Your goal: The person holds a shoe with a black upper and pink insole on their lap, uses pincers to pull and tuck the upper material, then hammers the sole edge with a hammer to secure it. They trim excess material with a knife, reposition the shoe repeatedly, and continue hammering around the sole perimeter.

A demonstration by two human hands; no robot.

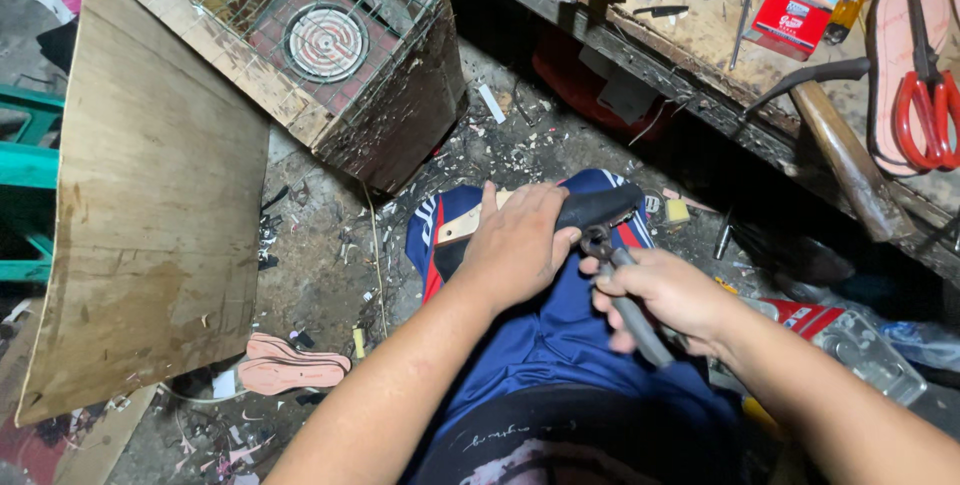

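Small red box (797, 7) – flat rectangular pack, red with a white end and a small picture panel – is lying on the wooden workbench (700, 35) at upper right, just left of a yellow tube-like item (850, 5). Second package (812, 313) – red with white marking, partly hidden – is lying low at right, beside the right forearm and touching a clear blister tray (870, 350). No screens or signs are showing.
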